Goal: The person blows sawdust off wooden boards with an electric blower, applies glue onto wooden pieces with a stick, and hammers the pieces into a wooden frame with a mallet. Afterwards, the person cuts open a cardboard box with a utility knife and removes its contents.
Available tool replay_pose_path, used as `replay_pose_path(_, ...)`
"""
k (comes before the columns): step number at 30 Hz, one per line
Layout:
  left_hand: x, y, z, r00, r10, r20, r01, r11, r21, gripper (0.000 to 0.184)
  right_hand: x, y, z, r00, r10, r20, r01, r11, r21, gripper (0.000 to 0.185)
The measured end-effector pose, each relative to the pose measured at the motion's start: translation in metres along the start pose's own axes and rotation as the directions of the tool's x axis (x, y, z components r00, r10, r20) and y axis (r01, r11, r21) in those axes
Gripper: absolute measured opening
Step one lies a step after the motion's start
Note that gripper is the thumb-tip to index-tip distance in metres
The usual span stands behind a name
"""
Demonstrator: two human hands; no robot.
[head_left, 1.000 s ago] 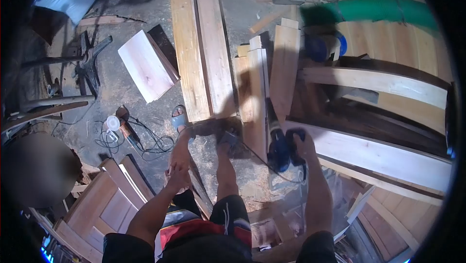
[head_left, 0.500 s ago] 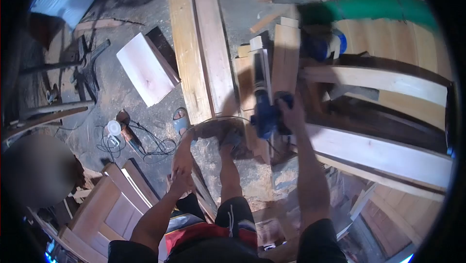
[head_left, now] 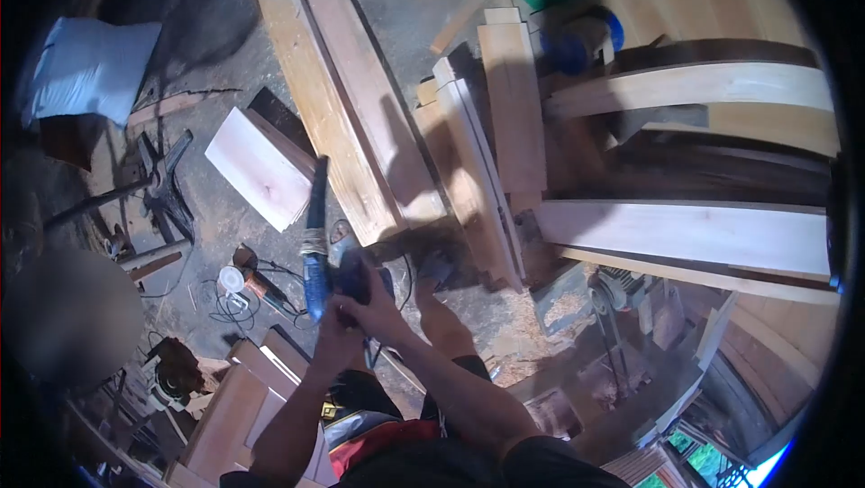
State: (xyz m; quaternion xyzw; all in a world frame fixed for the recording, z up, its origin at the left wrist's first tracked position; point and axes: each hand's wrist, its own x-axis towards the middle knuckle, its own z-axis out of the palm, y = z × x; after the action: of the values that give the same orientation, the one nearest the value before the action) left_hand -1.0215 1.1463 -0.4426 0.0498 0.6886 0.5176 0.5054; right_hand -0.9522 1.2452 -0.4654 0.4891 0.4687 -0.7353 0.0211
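A blue power tool (head_left: 315, 285) with a dark hose-like end pointing up hangs in front of my lap, over my foot. Around its dark body my right hand (head_left: 374, 308) is closed. My left hand (head_left: 338, 335) is also closed on the tool, just below and left of the right one. Long boards (head_left: 338, 127) lie on the floor beyond the tool. To the right of both hands is a stack of narrow boards (head_left: 468, 173).
An orange angle grinder (head_left: 261, 288) with its cord lies on the floor at left. Beyond it are stacked short boards (head_left: 261, 168) and a pale sack (head_left: 95, 69). Wood panels and a long plank (head_left: 685, 227) fill the right side. Carved panels (head_left: 234, 420) stand at lower left.
My right hand has brought the blue tool from the boards on the right to the front of my body. My left hand has left my leg and taken hold of the tool. The view has turned.
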Motion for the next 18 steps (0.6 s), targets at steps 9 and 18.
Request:
replay_pose_path(9,0.119,-0.056,-0.043,0.947,-0.097,-0.305,0.016,0.966,-0.259,0.042,0.088,0.079,-0.200,0.771,-0.513,-0.378,0.184,0.746,-0.640,0.054)
replay_pose_path(18,0.268,-0.098,-0.152,0.838,0.332,-0.433,-0.233,0.935,0.267,0.035,0.174,0.239,-0.384,0.852,-0.269,-0.450,-0.242,0.559,-0.793,0.076)
